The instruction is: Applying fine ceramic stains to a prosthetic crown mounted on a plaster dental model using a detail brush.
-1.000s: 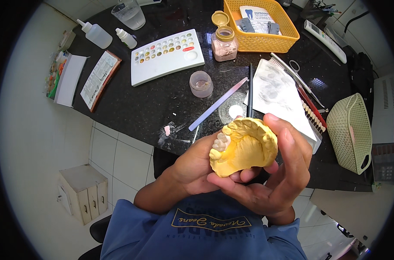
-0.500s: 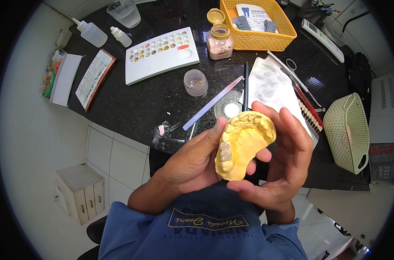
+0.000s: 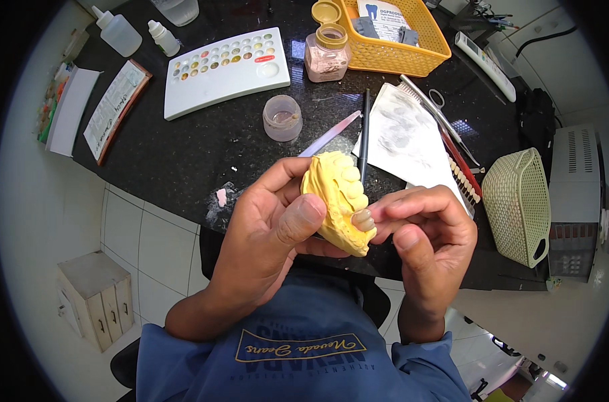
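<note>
A yellow plaster dental model (image 3: 331,194) is held up over the bench's near edge and turned so its tooth side faces right. My left hand (image 3: 261,231) is closed around it, thumb pressed on the outer wall and fingers partly hidden behind. Two greyish, glossy tooth crowns (image 3: 363,220) sit in the model's tooth row near its lower end. At the crowns, the fingertips of my right hand (image 3: 431,231) touch or nearly touch them. Its fingers are bent, its thumb stands apart from them, and no object shows between them.
On the dark bench lie a white palette (image 3: 217,94), a small clear cup (image 3: 282,127), a pink powder jar (image 3: 327,59), a black-handled tool (image 3: 365,134) and a smudged paper (image 3: 401,127). A yellow basket (image 3: 398,61) stands behind; a pale green basket (image 3: 515,208) stands right.
The dental model has been turned from its inner face to its side and moved slightly left. My right hand has let go of its edge and brought its fingertips to the crowns.
</note>
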`<state>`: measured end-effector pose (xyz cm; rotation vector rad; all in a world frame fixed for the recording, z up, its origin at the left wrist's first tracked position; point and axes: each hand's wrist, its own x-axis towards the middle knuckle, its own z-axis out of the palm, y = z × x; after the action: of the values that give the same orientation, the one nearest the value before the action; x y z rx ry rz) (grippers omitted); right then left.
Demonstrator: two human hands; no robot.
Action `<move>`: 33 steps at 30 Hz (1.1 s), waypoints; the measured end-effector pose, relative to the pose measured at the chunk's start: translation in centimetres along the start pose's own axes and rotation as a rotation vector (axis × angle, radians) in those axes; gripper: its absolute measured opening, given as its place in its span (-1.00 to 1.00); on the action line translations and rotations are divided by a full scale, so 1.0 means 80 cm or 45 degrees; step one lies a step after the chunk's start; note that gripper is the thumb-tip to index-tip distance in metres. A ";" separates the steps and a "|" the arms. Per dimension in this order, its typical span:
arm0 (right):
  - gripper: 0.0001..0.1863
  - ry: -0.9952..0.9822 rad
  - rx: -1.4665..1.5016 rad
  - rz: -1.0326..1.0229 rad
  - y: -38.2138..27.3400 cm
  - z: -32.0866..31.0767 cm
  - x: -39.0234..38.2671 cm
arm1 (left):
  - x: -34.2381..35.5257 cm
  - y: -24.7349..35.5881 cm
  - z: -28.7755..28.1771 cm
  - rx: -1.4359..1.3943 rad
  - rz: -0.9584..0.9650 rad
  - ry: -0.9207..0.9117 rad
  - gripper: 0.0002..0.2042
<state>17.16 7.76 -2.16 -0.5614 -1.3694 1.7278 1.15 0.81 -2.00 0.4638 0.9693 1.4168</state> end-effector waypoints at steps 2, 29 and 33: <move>-0.80 -0.043 0.022 -0.011 0.003 0.002 0.002 | 0.000 -0.006 -0.009 -0.071 0.037 -0.038 -0.38; -0.80 0.052 0.011 0.055 0.006 0.012 0.006 | 0.004 -0.008 -0.002 0.075 -0.016 0.012 -0.29; -0.80 0.065 0.003 0.046 0.006 0.014 0.007 | 0.004 -0.008 0.000 0.078 -0.001 0.034 -0.30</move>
<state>15.84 7.56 -2.21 -0.6287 -1.3285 1.7320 1.48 0.99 -2.56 0.4907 1.0363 1.3987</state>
